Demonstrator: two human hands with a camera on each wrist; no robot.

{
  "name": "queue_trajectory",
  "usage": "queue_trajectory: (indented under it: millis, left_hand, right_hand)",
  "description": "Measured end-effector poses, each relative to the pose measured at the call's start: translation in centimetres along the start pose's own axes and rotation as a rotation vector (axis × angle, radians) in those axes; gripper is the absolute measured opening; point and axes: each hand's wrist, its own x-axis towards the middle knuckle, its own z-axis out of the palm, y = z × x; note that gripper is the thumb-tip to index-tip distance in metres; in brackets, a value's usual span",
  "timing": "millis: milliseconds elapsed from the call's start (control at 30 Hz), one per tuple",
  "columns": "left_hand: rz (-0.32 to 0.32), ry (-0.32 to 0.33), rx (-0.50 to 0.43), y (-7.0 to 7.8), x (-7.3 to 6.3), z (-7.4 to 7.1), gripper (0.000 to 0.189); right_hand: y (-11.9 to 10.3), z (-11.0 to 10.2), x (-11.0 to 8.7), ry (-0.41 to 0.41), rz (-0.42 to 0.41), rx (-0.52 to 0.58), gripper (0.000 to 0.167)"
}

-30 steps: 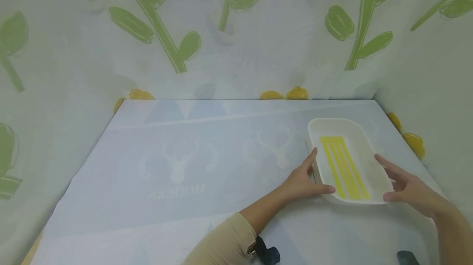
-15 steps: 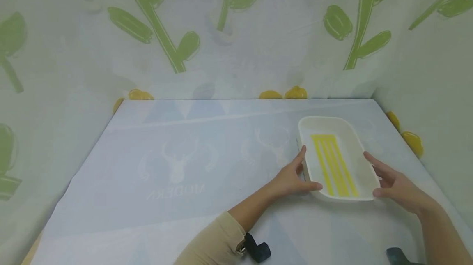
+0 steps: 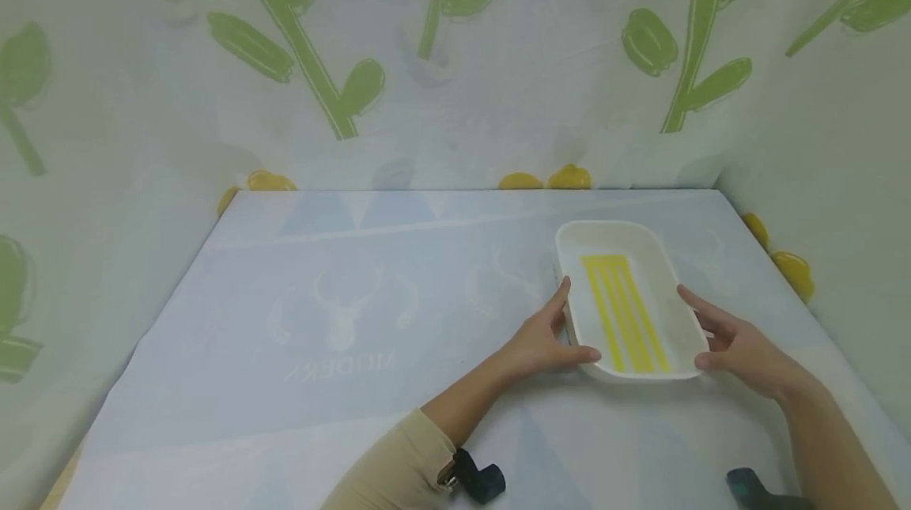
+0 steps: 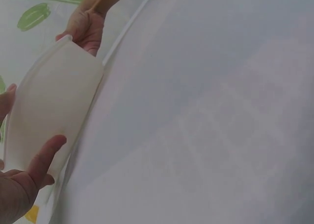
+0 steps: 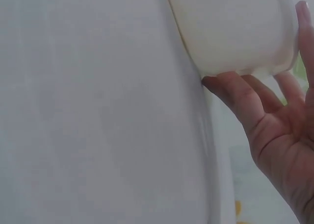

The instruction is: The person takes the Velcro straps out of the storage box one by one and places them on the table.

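Note:
A white rectangular tray (image 3: 674, 320) with rounded corners and yellow stripes on its floor lies at the right of the table, between two hands. My left hand (image 3: 538, 345) holds its near left corner, thumb at the near rim and fingers along the side. At the near right corner, my right hand (image 3: 743, 353) grips it with the thumb on the rim and fingers against the outer wall. The left wrist view has the tray's outer side (image 4: 59, 91) between both hands. From the right wrist, fingers touch the tray's lower edge (image 5: 240, 33).
A pale blue and white patterned cloth covers the table (image 3: 342, 399). Behind and at the sides hangs a curtain (image 3: 498, 99) printed with green leaves. Black devices are worn at the left wrist (image 3: 480, 478) and right wrist (image 3: 761, 492).
The tray has slid left across the table, and slightly away from me, with both hands moving along on it. Their hold looks the same throughout.

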Motion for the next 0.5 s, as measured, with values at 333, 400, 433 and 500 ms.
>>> queue_trajectory:
  millis: [333, 400, 433, 500]
  left_hand:
    - [0.015, -0.017, -0.037, -0.4, -0.9, -1.5, 0.107]
    - [0.018, -0.019, -0.056, -0.6, -1.2, -1.8, 0.107]
    - [0.022, -0.02, -0.065, -0.6, -1.4, -1.8, 0.107]
    - [0.027, -0.023, -0.086, -0.8, -1.7, -2.1, 0.107]
  right_hand:
    - [-0.6, 1.6, 1.1, 0.011, 0.045, 0.001, 0.093]
    - [-0.8, 2.0, 1.2, 0.01, 0.04, 0.01, 0.092]
    - [-0.9, 2.1, 1.3, 0.009, 0.038, 0.014, 0.092]
    - [-1.2, 2.4, 1.4, 0.006, 0.029, 0.041, 0.093]
